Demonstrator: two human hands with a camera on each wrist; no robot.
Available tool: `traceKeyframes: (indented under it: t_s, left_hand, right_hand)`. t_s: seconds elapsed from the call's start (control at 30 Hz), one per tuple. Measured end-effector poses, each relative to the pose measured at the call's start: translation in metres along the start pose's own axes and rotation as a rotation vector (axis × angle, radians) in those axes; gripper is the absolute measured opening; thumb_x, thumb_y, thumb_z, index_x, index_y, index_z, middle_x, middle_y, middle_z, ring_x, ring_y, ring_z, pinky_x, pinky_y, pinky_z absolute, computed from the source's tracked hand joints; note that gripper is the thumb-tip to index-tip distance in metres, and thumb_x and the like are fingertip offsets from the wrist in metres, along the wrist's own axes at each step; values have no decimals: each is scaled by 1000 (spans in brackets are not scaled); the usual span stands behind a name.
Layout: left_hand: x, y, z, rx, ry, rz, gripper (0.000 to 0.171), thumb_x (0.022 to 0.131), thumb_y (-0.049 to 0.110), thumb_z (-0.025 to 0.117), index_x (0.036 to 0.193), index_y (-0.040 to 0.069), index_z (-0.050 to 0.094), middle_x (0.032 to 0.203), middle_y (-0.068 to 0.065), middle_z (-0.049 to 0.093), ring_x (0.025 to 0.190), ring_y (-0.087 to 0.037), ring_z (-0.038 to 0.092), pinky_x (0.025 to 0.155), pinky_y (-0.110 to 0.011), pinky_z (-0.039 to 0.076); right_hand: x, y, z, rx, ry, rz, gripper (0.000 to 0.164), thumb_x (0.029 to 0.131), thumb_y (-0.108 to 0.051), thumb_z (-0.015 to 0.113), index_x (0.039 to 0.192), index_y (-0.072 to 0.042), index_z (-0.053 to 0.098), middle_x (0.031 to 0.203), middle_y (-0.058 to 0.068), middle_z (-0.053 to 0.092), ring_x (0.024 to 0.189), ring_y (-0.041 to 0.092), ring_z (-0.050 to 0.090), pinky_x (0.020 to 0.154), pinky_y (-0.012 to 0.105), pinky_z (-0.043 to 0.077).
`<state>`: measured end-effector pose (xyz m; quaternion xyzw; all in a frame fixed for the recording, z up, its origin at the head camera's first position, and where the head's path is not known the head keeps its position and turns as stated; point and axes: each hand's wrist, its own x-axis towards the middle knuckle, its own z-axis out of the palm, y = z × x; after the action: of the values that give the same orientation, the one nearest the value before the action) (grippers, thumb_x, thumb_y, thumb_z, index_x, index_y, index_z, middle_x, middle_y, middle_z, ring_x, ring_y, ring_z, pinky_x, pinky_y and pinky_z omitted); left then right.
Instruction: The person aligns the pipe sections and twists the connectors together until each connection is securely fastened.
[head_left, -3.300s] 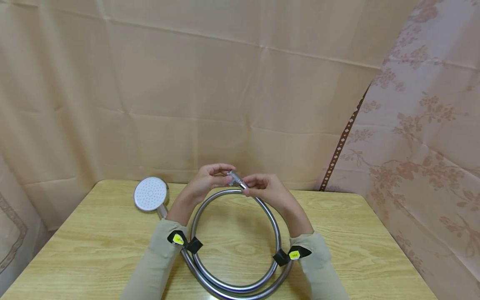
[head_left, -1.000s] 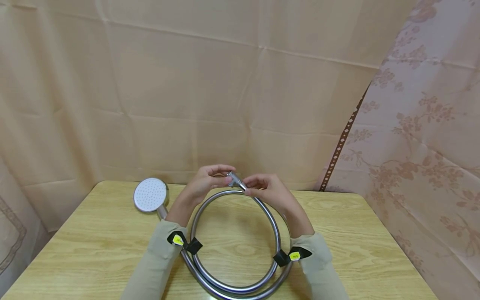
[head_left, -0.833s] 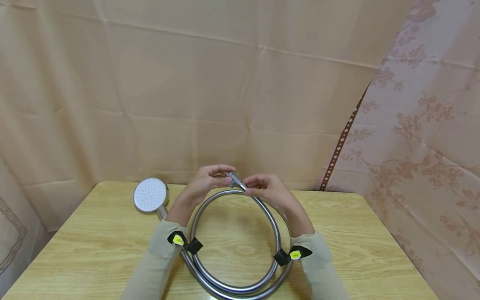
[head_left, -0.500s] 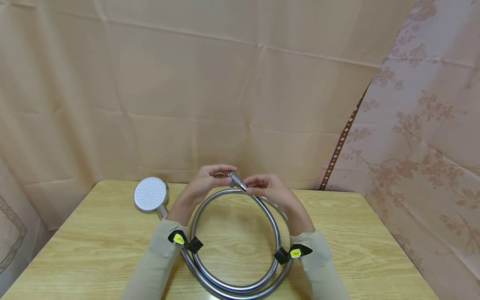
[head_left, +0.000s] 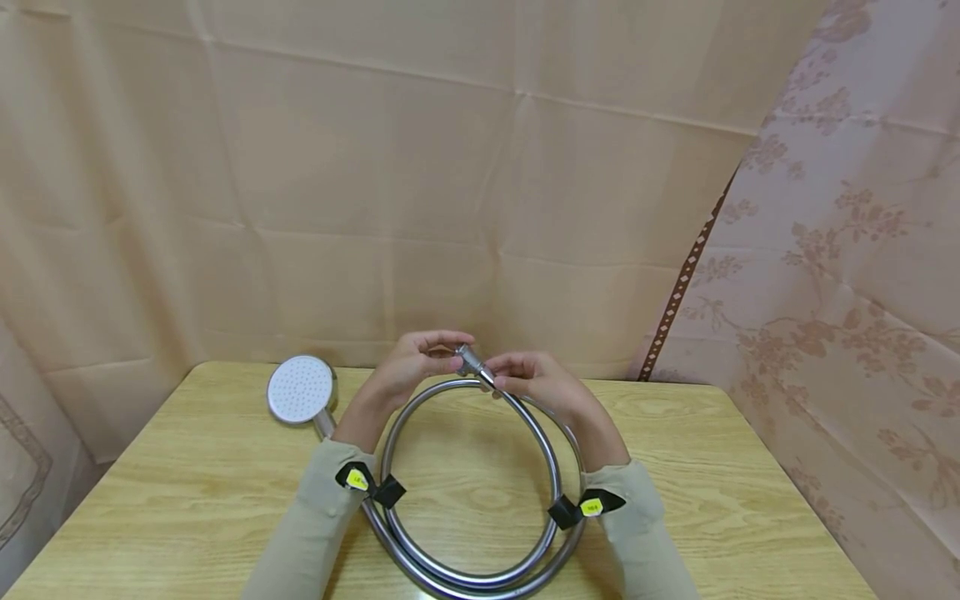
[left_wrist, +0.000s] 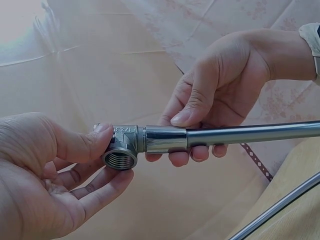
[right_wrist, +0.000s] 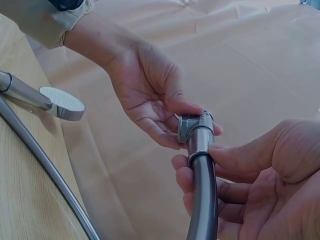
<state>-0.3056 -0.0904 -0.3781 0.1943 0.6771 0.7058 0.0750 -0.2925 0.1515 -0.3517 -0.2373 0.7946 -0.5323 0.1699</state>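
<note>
My left hand [head_left: 405, 365] pinches a metal tee fitting [left_wrist: 129, 139] between thumb and fingers, above the table's back edge. One threaded opening of the tee faces the left wrist camera. The chrome end nut [left_wrist: 166, 139] of a shower hose sits against the tee, in line with it; how far it is threaded on cannot be seen. My right hand [head_left: 536, 382] holds this nut, thumb on one side and fingertips curled beneath. From there the grey metal hose [head_left: 557, 475] runs down into a loop on the table. A round white-faced shower head [head_left: 302, 389] lies left of my left hand.
The wooden table [head_left: 712, 492] has its back edge just below my hands. Beige cloth [head_left: 375, 167] hangs behind it, and a flowered curtain [head_left: 862, 250] is on the right. Black straps with yellow tags [head_left: 357, 479] are on both wrists.
My right fingers have shifted slightly on the nut, and a fingertip now shows beneath it. The left hand, hose loop and shower head stay nearly as they were.
</note>
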Motion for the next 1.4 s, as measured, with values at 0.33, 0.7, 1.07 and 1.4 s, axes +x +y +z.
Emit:
traceKeyframes:
  t_s: [0.33, 0.7, 1.07, 1.4]
  left_hand:
    - [0, 0, -1, -7, -7, -2, 41, 94, -4, 65, 134, -11, 58, 112, 2, 73, 98, -11, 66, 94, -29, 51]
    - [-1, 2, -2, -17, -6, -1, 42, 94, 0, 66, 135, -10, 58, 103, 10, 72, 96, -11, 65, 93, -30, 51]
    - [-1, 2, -2, -42, 7, -29, 43, 95, 2, 65, 136, -9, 57, 97, 9, 70, 92, -9, 65, 88, -28, 53]
    - [-2, 4, -2, -38, -5, -22, 44, 96, 6, 66, 136, -9, 56, 100, 9, 70, 94, -10, 65, 92, -31, 52]
  right_hand:
    - [0, 1, 0, 7, -32, 1, 31, 105, -7, 53, 133, 3, 62, 117, 21, 71, 102, 18, 69, 101, 46, 53]
    - [-2, -5, 3, -63, 9, -43, 32, 104, -11, 56, 133, 2, 62, 114, 13, 72, 103, 29, 68, 94, 34, 53]
    - [-2, -10, 11, -89, 128, -38, 30, 94, -8, 72, 122, 1, 69, 105, 18, 72, 87, 15, 65, 81, 30, 53]
    - [-1, -8, 10, -61, 113, -12, 31, 93, -10, 73, 121, 2, 70, 98, 11, 72, 85, 15, 67, 82, 29, 53]
